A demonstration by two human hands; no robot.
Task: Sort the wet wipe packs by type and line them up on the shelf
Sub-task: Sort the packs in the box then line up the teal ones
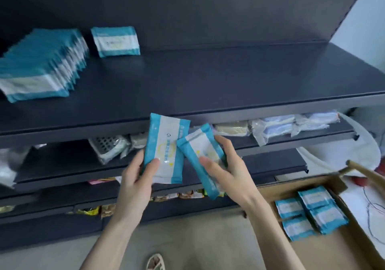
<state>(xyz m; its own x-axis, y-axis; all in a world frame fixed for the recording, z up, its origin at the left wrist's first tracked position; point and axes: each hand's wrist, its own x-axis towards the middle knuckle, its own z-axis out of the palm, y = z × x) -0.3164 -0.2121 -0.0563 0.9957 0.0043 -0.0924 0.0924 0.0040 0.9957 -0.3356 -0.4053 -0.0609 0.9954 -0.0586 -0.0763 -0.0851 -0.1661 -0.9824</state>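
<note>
My left hand (pixel 136 183) grips a blue-and-white wet wipe pack (pixel 166 142), held upright in front of the shelf edge. My right hand (pixel 227 171) holds a second pack of the same kind (pixel 200 151), tilted, its top corner touching the first. On the dark top shelf (pixel 208 82) a row of several matching packs (pixel 43 63) stands at the far left. A single pack (pixel 115 41) leans against the back panel just right of the row.
A cardboard box (pixel 312 255) at the lower right holds several more blue-and-white packs (pixel 310 213). Lower shelves carry plastic-wrapped goods (pixel 291 124) and snack packets (pixel 181 194). A white bag (pixel 354 144) lies at the right. A sandal (pixel 155 262) shows on the floor.
</note>
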